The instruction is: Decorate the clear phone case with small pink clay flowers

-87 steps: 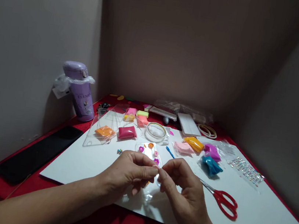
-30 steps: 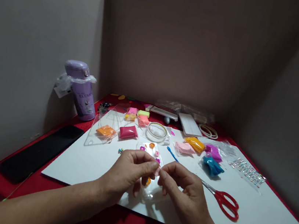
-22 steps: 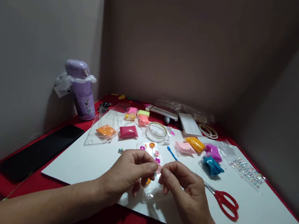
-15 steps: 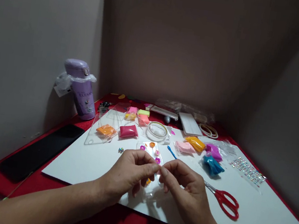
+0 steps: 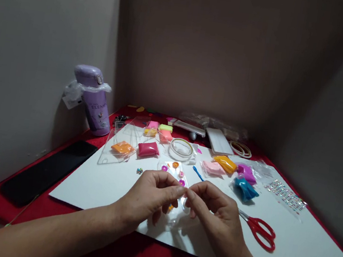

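My left hand [image 5: 149,195] and my right hand [image 5: 215,213] meet fingertip to fingertip over a clear phone case [image 5: 174,172] that lies on a white sheet [image 5: 103,180]. Both pinch a tiny piece between thumb and forefinger; it is too small to name. The case carries small clay flowers [image 5: 175,164] in orange, pink and purple. A few little beads [image 5: 139,170] lie left of my left hand.
Clay packets lie around: orange [image 5: 122,147], dark pink [image 5: 148,148], light pink [image 5: 212,168], yellow-orange [image 5: 225,164], purple [image 5: 246,173], blue [image 5: 244,190]. Red scissors [image 5: 257,231], a tape roll [image 5: 181,148], a gem sticker sheet [image 5: 286,195], a purple bottle [image 5: 94,100] and a black phone [image 5: 47,170] lie about.
Both hands stay pinched together over the case with only slight finger shifts. A pink bit seen between the fingertips a second ago is now hidden. The view has tilted slightly.
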### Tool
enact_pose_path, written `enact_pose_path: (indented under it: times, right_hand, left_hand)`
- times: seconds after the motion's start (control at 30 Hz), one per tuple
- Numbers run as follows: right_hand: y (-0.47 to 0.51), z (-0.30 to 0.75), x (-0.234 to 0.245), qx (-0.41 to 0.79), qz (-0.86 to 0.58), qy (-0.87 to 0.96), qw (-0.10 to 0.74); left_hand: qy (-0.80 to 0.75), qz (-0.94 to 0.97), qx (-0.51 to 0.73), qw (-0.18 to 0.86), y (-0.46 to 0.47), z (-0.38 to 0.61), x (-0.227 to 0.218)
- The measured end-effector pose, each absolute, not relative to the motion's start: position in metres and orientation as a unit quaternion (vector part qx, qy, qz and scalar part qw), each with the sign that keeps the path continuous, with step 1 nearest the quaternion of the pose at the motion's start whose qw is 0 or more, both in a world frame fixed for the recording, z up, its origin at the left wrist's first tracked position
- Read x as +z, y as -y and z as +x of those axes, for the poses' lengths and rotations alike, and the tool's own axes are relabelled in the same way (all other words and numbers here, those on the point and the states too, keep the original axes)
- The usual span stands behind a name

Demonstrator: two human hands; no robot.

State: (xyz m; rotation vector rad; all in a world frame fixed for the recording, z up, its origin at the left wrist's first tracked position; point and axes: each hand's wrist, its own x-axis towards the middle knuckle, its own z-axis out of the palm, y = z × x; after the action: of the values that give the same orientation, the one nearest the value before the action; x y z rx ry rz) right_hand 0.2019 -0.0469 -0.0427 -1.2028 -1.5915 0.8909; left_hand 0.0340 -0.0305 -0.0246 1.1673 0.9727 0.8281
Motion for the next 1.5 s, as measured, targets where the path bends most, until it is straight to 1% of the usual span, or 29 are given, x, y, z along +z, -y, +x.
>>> enact_pose_path:
  times: [0.47, 0.8, 1.0, 1.3, 1.5]
  right_hand:
    - [0.0473, 0.2019, -0.0431, 0.364, -0.479, 0.65, 0.465]
    - [0.0485, 0.2013, -0.0444, 0.367, -0.479, 0.66, 0.448]
    - [0.0463, 0.2015, -0.0441, 0.38, -0.481, 0.641, 0.462]
    - [0.0487, 0.2012, -0.0432, 0.377, -0.477, 0.653, 0.451]
    - [0.0479, 0.201, -0.044, 0.383, -0.482, 0.642, 0.457]
  left_hand:
    - [-0.432, 0.511, 0.352, 0.654, 0.0308, 0.0341, -0.0225]
    - [-0.443, 0.516, 0.35, 0.644, 0.0303, 0.0352, -0.0243]
    - [-0.422, 0.514, 0.361, 0.654, 0.0302, 0.0339, -0.0249]
    - [-0.446, 0.508, 0.358, 0.644, 0.0296, 0.0358, -0.0231]
    - [-0.414, 0.517, 0.366, 0.653, 0.0289, 0.0336, -0.0243]
